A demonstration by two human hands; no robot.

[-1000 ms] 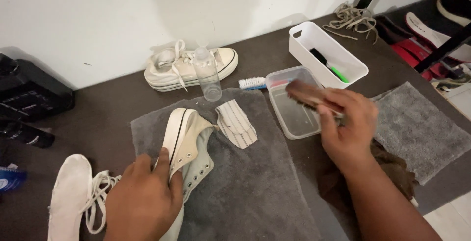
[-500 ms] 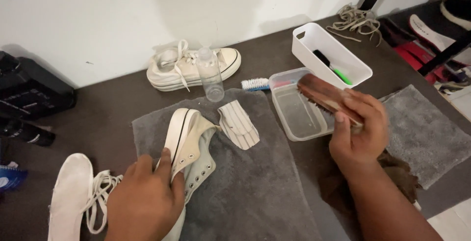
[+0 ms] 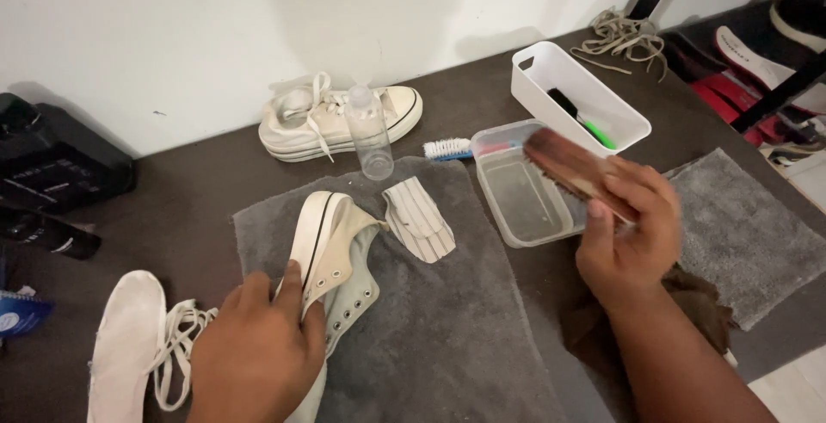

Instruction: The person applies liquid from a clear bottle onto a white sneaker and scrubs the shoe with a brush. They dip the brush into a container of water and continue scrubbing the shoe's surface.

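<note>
On the grey towel (image 3: 447, 337), the left hand (image 3: 258, 358) still pins the unlaced sneaker (image 3: 331, 259). The right hand (image 3: 628, 234), clenched round the wooden brush (image 3: 568, 169), has drifted off the clear tub (image 3: 525, 195) toward the shoe — cleaning looks near. The loose tongue piece (image 3: 419, 216) lies between; bottle (image 3: 370, 135) and second sneaker (image 3: 331, 117) stand behind.

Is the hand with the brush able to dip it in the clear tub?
Probably yes. The right hand holds the brown brush just over the clear tub, which is open on top with nothing lying in it or in between.
</note>
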